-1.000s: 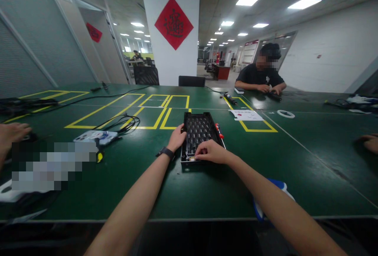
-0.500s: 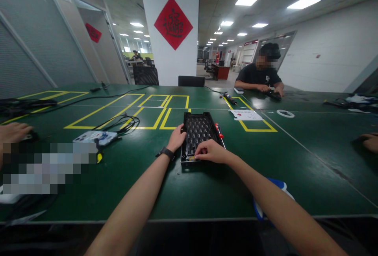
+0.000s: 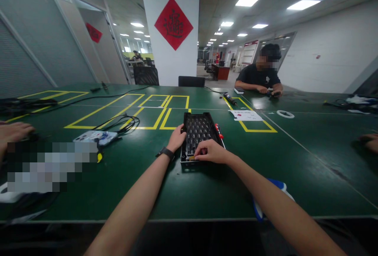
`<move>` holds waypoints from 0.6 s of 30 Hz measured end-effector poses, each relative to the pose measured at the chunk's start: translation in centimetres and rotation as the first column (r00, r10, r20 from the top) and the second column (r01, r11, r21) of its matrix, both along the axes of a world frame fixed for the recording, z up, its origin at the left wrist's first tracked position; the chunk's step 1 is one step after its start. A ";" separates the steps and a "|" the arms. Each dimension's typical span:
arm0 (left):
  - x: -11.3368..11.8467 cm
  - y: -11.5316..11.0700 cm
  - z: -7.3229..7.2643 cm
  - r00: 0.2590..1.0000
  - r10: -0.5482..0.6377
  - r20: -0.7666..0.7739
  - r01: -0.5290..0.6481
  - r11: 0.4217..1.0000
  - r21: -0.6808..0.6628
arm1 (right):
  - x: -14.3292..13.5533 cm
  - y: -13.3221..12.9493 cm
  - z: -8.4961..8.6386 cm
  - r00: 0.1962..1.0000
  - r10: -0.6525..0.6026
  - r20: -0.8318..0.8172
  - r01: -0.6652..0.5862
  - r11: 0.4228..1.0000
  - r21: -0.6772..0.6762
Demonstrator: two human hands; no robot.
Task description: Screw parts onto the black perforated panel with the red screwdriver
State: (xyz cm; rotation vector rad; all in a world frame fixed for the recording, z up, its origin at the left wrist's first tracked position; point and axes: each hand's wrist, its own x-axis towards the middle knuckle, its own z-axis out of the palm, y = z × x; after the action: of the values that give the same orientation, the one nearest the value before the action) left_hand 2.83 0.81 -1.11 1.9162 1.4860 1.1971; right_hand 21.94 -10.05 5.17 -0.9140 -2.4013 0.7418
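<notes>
In the middle of the table lies a black screwdriver bit case [image 3: 183, 146], with rows of small metallic bits [image 3: 199, 128] inside. My left hand [image 3: 177, 138] grips its left side, thumb over the rim. At the near end of the case, the fingers of my right hand [image 3: 211, 151] are pinched together, touching or just above a small yellowish piece [image 3: 191, 158]. Whether the pinch holds that piece or something else is hidden. Along the right side of the case lies a red-handled screwdriver [image 3: 219, 131], partly covered by the case and my hand.
A blue and white object [image 3: 277, 183] sits under my right forearm. To the left are a phone-like device [image 3: 96, 137] and cables [image 3: 130, 121]. Paper [image 3: 246, 115] and a white ring [image 3: 285, 114] lie at right. A person [image 3: 260, 77] sits opposite; other people's hands show at both edges.
Both my hands and the case stay almost where they were; my right fingertips shift very slightly. The person opposite has moved their hands a little.
</notes>
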 end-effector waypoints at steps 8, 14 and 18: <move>0.0 -0.1 0.0 0.999 0.006 0.031 -0.005 1.000 -0.017 | 0.1 0.0 0.1 0.999 -0.001 0.047 0.001 1.000 -0.005; 0.0 -0.1 0.0 1.000 -0.007 0.028 0.007 1.000 -0.015 | 0.3 0.0 0.4 0.996 0.047 0.073 -0.044 0.998 -0.041; 0.0 -0.1 0.0 1.000 -0.005 0.010 0.005 1.000 -0.018 | 0.2 0.0 0.3 0.997 0.045 0.064 -0.042 0.998 -0.045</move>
State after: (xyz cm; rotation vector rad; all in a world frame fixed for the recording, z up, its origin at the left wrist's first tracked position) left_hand 2.78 0.75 -1.10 1.8980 1.4813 1.1859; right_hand 22.18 -10.09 5.45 -0.9185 -2.4775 0.7952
